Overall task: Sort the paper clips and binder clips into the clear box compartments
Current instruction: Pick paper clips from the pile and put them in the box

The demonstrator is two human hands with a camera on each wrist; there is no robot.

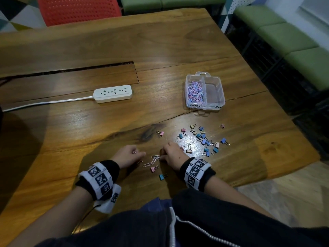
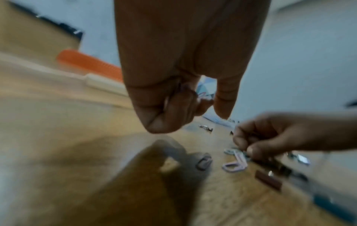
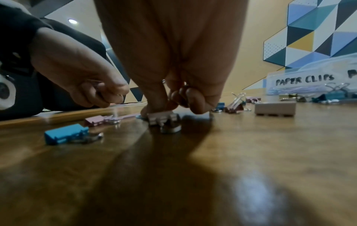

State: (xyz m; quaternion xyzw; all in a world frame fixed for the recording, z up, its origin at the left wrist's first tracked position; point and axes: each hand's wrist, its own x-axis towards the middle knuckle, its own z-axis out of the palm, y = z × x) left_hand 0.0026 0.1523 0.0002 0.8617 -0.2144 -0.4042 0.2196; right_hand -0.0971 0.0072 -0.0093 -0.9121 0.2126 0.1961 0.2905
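The clear box [image 1: 220, 86] stands at the back right; its left compartment holds a heap of pink and blue paper clips [image 1: 194, 92] and its right one looks bare. A label on the clear box [image 3: 303, 79] reads PAPER CLIPS. Several binder clips [image 1: 206, 139] lie scattered in front of it. My left hand [image 1: 137, 153] [image 2: 183, 107] is curled around some paper clips. My right hand [image 1: 162, 155] [image 3: 173, 105] has its fingertips down on the table, pinching at a loose paper clip [image 2: 235, 163] in a small group [image 1: 153, 159].
A pink binder clip [image 1: 153, 169] and a blue one [image 1: 162, 176] lie close to the table's front edge, between my wrists. A white power strip [image 1: 113, 93] with its cable lies at the left. An orange chair [image 1: 78, 9] stands behind the wooden table [image 1: 89, 122].
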